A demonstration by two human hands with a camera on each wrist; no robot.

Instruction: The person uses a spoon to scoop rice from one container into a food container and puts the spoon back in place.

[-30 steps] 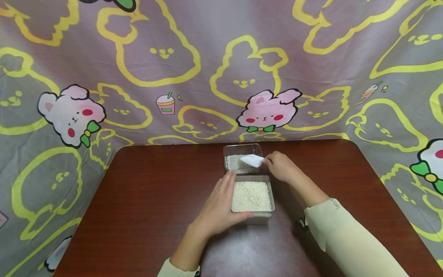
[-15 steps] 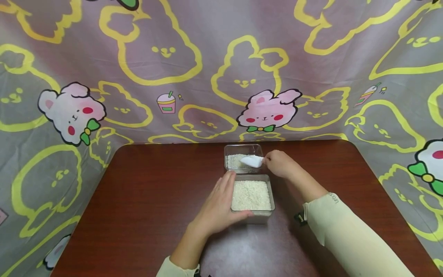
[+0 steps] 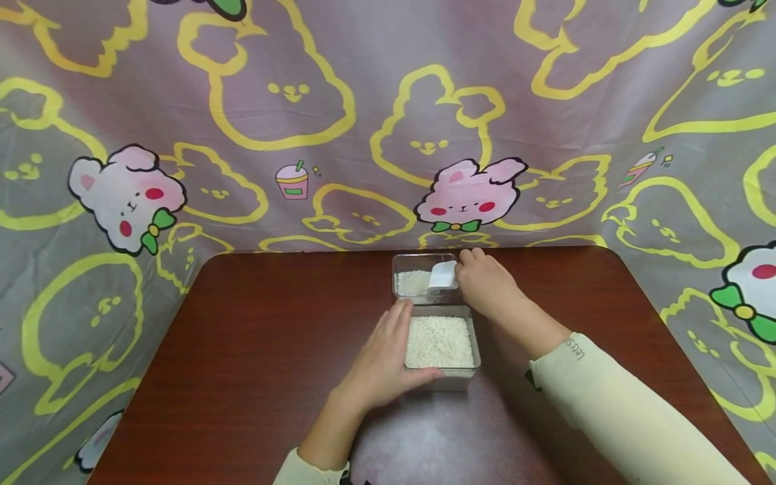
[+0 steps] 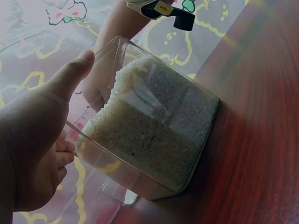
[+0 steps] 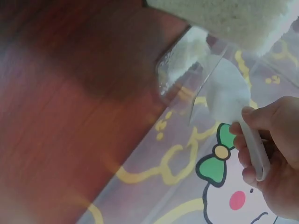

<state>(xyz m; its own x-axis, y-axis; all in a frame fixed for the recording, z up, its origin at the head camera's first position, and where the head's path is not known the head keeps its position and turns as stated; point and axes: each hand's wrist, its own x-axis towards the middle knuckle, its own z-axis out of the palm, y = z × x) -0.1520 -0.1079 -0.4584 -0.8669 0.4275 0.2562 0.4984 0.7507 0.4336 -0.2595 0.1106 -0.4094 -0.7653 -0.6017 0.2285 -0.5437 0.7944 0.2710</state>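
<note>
My left hand [image 3: 376, 360] holds the near clear square container [image 3: 447, 382] at its left side, thumb along the front rim. Rice [image 3: 439, 342] fills that container nearly to the top; the left wrist view shows the rice [image 4: 154, 107] heaped against the clear walls. Just behind it stands a second clear container [image 3: 403, 264] with a lower layer of rice [image 3: 413, 283]. Over this one's right part, a white scoop [image 3: 443, 275] is tipped with its bowl downward. My right hand [image 3: 488, 283] grips the scoop by its handle [image 5: 254, 151], fingers curled round it.
Both containers stand on a dark red-brown wooden table [image 3: 273, 350]. A patterned cloth [image 3: 339, 101] hangs close behind the far container and along both sides. The right forearm's sleeve [image 3: 612, 397] reaches across the table's right part.
My right hand has turned and shifted slightly back, tipping the scoop from nearly level to bowl-down over the far container. The left hand and near container have stayed in place.
</note>
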